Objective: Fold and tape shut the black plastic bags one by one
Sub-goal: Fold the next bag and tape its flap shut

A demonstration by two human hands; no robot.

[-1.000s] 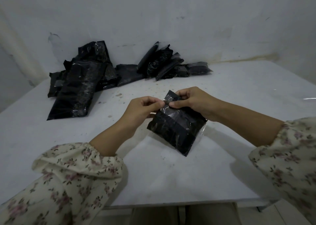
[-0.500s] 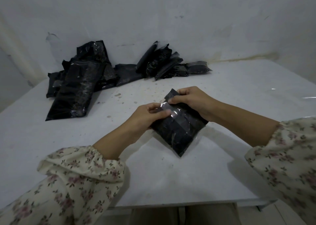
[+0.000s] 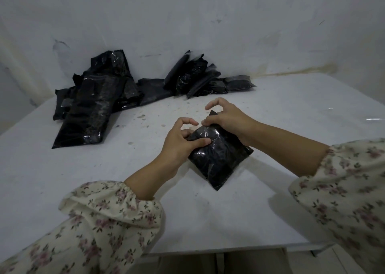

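**Small glossy black plastic bag** [image 3: 218, 157], filled and folded into a plump packet. It lies diagonally on the white table [image 3: 104, 180] just right of centre, one corner pointing to 6 o'clock.

**Hands.** The left hand [image 3: 179, 142] grasps the bag's 9 o'clock edge, thumb laid across the top face, index finger arched clear. The right hand [image 3: 229, 117] holds the 12 o'clock end, thumb pressing the fold down, index finger likewise raised; its fingers beneath are hidden. Clear tape cannot be made out against the sheen.

**Judged handling.** Light, soft and yielding, with slick film apt to spring open. Best held at the folded end, thumbs flat on the flap.

**Surroundings.** At 10 o'clock lies a heap of long black bags [image 3: 89, 111]. At 12 o'clock, a cluster of small folded black packets [image 3: 200, 80] sits against the pale wall [image 3: 208, 24]. Floral sleeves [image 3: 108, 215] cover both forearms.
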